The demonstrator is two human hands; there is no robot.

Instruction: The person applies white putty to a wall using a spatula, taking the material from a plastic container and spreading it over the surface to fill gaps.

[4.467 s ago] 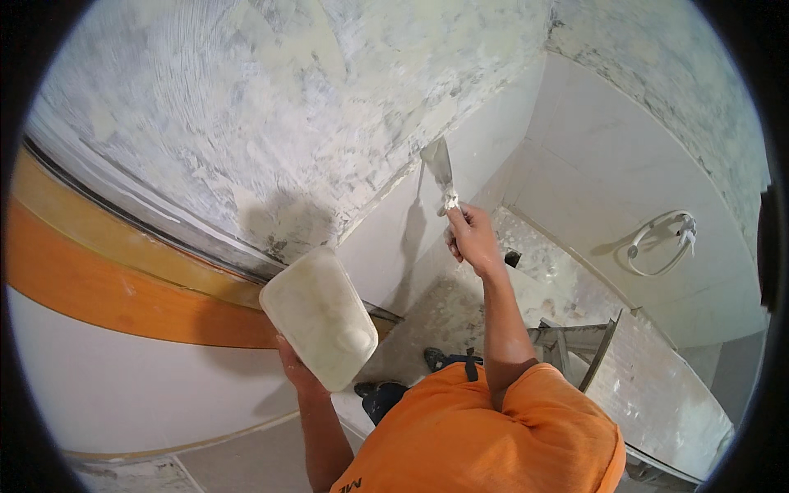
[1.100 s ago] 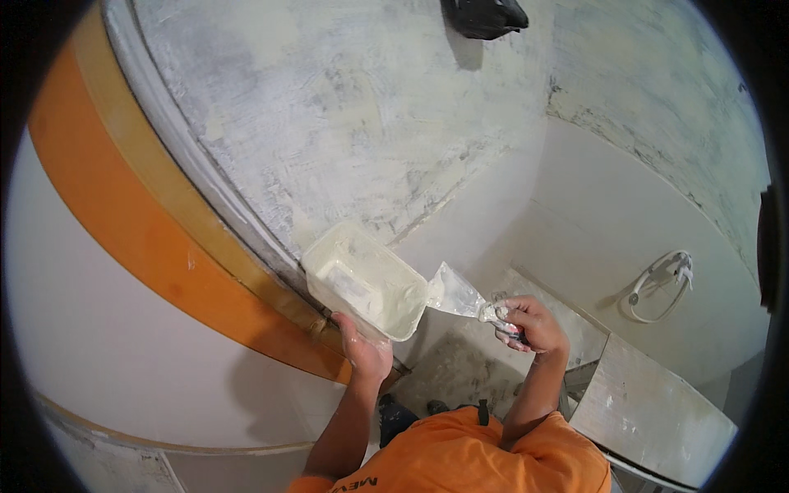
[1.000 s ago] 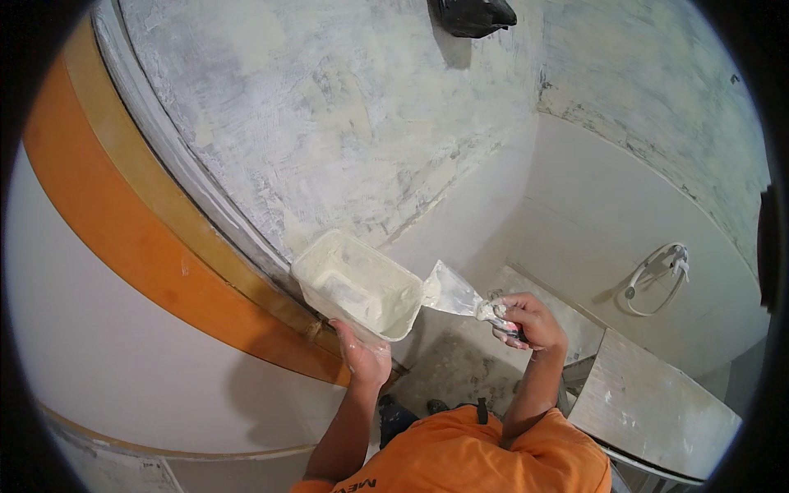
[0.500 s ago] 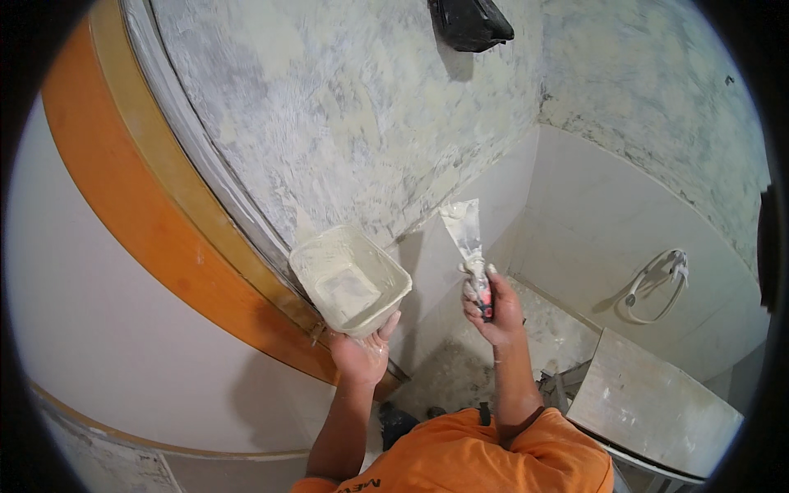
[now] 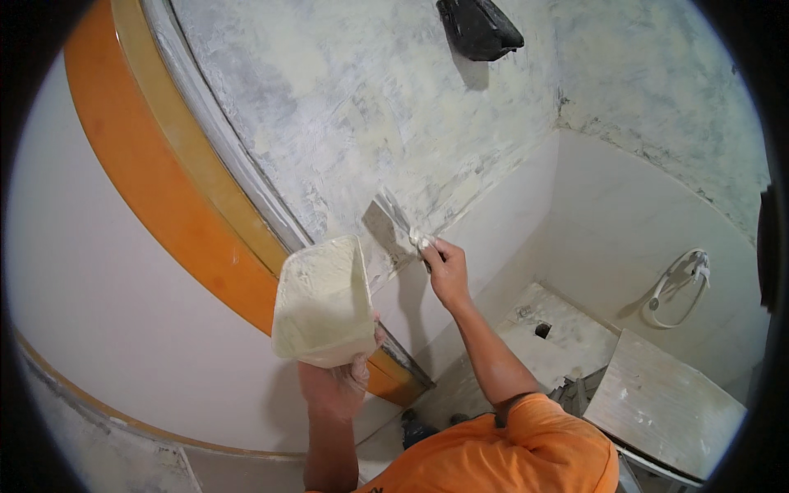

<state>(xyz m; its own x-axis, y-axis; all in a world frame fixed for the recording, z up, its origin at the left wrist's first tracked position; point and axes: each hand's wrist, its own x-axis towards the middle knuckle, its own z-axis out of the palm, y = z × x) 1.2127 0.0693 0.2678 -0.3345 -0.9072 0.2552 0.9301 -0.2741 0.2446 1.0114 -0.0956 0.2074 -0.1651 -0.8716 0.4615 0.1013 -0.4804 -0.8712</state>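
Observation:
My left hand, smeared with whitish paste, grips a cream plastic tub from underneath. The tub is tilted, and pale filler coats its inside walls. In my closed right hand is a putty knife, its neck caked with paste. Its blade points up and left, edge-on to me, close to the lower part of the patchy skimmed wall. A shadow falls beside the blade; whether it touches the wall I cannot tell.
An orange and yellow door frame runs along the left. A black plastic-covered fixture juts from the wall. On the right, a white shower hose hangs above a board-topped bench. A square hole is in the floor.
My right hand has moved left and up, turning the putty knife edge-on near the wall. The tub has shifted slightly left and down and is tilted differently. The view has shifted a little.

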